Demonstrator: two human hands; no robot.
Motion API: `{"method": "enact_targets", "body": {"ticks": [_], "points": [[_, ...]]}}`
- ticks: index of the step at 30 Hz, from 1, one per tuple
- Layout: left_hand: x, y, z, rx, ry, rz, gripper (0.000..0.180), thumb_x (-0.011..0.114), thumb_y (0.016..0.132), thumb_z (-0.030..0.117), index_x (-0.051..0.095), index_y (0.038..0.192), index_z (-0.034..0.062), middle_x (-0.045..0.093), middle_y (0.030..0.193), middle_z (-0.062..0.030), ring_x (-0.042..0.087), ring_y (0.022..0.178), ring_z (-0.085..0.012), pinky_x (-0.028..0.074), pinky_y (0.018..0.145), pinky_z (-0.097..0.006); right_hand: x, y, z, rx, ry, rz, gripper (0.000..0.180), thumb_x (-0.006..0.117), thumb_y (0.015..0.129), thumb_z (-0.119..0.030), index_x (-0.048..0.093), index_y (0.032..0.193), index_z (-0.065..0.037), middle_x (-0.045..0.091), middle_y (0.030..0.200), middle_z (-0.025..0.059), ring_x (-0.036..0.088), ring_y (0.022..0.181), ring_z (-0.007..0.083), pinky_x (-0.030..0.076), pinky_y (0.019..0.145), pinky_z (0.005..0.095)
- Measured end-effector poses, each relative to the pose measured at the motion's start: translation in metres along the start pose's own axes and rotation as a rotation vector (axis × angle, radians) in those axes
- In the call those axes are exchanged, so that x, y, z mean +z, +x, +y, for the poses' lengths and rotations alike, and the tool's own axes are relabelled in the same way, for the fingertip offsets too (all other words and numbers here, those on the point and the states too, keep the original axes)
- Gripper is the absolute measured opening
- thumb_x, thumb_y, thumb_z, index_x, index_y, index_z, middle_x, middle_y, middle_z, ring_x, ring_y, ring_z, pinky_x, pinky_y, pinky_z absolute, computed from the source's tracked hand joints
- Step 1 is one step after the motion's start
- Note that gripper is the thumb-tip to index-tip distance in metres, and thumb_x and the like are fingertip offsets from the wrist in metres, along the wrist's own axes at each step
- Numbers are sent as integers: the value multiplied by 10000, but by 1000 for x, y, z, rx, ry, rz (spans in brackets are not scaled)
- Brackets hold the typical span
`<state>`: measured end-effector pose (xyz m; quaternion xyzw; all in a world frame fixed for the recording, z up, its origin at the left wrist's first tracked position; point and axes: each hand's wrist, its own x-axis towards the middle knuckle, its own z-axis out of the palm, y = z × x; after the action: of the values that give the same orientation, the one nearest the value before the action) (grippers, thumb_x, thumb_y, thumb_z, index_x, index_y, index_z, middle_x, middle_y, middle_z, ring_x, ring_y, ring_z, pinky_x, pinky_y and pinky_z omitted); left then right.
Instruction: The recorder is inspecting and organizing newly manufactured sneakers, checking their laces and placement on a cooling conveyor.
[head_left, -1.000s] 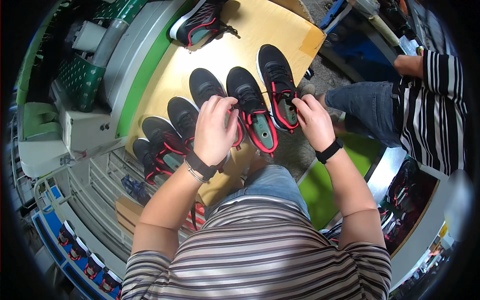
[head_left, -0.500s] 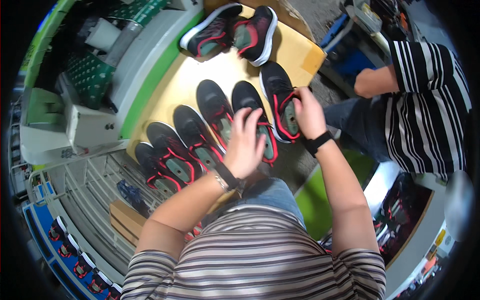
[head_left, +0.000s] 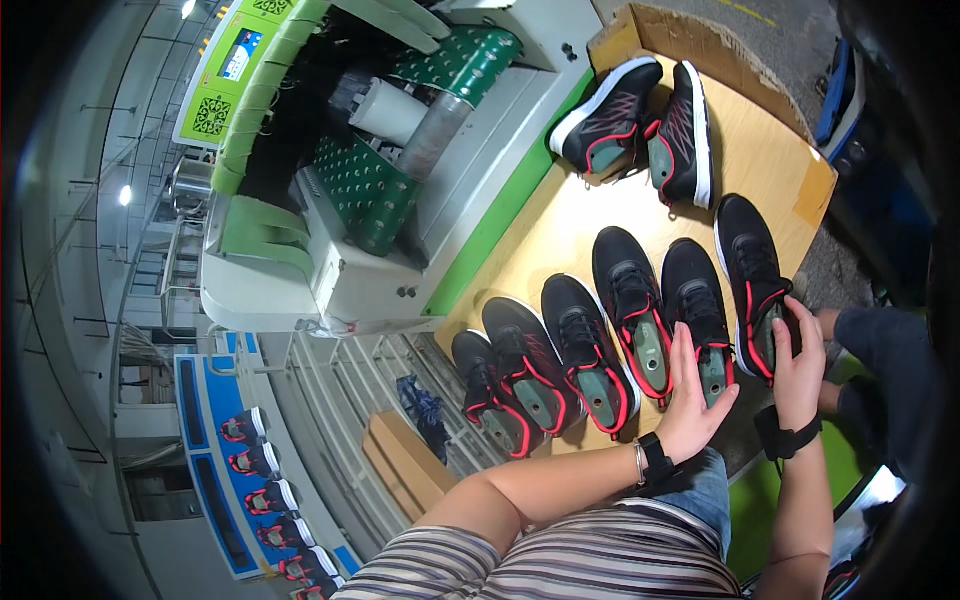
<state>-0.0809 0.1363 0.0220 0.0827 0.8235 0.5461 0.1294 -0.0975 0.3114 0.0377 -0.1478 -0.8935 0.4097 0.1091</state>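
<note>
Black sneakers with red-trimmed collars and white soles stand in a slanting row on a pale board (head_left: 520,260), green shoe lasts (head_left: 652,360) inside them. My right hand (head_left: 800,370) grips the collar side of the rightmost sneaker (head_left: 748,250), its thumb by the last. Beside it, my left hand (head_left: 695,405) is open, fingers stretched and thumb apart, at the heel end of the neighbouring sneaker (head_left: 692,285). Whether the left fingertips touch that shoe I cannot tell. Another pair, including a sneaker with a red line pattern (head_left: 682,135), rests at the board's far end.
A white and green machine (head_left: 490,190) with a green dotted roller borders the board on the left. A metal rack (head_left: 340,400) holds a cardboard piece (head_left: 400,465). More sneakers (head_left: 268,498) line a blue-sided conveyor at lower left. A person's dark-clothed leg (head_left: 885,350) is at right.
My view has swung left, so the board and shoes sit further right in the picture. My right hand stays at the rightmost sneaker; my left hand remains by the neighbouring one, its fingers now closer together.
</note>
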Motion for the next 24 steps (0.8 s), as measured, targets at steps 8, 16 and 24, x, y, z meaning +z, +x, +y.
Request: {"method": "enact_targets", "body": {"ticks": [8,16,24], "points": [[5,10,-1,-32,13,23,1111,735,847,167,-126,1524,-24,-64,1588,-296,-14,1497,-413,80,1209,-472,3,-9,-1,248,321,20,296,557,966,-55,586,1252,15,586,1291,188,559,1197,312,408,1046,367],[17,28,-16,69,93,108,1002,663,722,20,33,1498,-61,107,1532,-298,115,1468,-431,127,1213,-454,8,37,-7,-265,-252,-146,313,652,896,-142,623,1158,27,562,1257,252,531,1131,434,441,973,469],[-44,43,20,-167,-477,69,896,625,762,-53,104,1487,22,444,1295,-171,525,1115,-243,469,943,-356,-12,-6,-16,-1,209,-35,380,600,949,-69,507,1310,3,601,1292,228,591,1216,295,450,1014,353]]}}
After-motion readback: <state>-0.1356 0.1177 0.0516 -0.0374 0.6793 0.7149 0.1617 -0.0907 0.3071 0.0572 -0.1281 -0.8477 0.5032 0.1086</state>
